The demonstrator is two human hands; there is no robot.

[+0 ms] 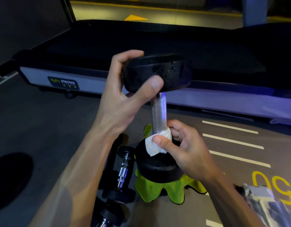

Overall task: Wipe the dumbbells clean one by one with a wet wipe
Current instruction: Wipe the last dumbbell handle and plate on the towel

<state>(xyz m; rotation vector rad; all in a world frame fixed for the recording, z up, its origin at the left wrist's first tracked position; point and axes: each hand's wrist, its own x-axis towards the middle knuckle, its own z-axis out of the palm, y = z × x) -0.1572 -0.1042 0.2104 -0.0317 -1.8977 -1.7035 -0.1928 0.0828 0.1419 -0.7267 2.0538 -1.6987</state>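
Dumbbell (pixel 158 110) stands on end on the green cloth (pixel 159 189) on the floor, left hand (pixel 125 95) gripping its beaded-wet top head, right hand (pixel 179 145) pinching the wipe (pixel 156 143) round the handle's base, so a slipping grip could topple it onto the dumbbells (pixel 121 176) beside.

Dim room, grey floor (pixel 43 122) marked with white stripes (pixel 231 140) and yellow numerals (pixel 272 185) at right. Treadmill (pixel 141 43) across the middle, black belt, pale side rail with a logo plate (pixel 63 82). Beyond, brighter yellow-lit floor with a yellow arrow (pixel 135 18).
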